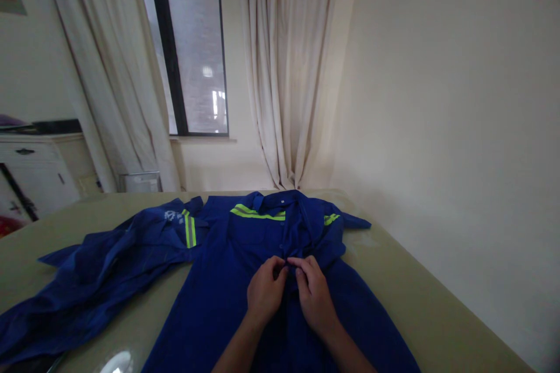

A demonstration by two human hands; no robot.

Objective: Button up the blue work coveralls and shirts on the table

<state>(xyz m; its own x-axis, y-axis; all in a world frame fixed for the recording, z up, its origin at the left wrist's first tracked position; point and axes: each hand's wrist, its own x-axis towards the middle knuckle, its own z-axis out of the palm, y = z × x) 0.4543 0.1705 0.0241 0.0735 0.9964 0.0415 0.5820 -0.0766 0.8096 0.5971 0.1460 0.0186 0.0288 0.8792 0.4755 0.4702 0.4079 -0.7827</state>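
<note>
A blue work shirt (227,280) with yellow-green reflective stripes lies flat on a beige table (420,303), collar toward the far edge. My left hand (265,291) and my right hand (312,291) sit side by side on the shirt's front opening. The fingers of both are curled and pinch the fabric along the button strip at mid-chest. One sleeve of the shirt spreads out to the left.
A second heap of blue cloth (87,280) lies at the table's left. Behind the table are cream curtains (284,70), a dark-framed window (192,52), a white cabinet (35,169) at left and a plain wall at right.
</note>
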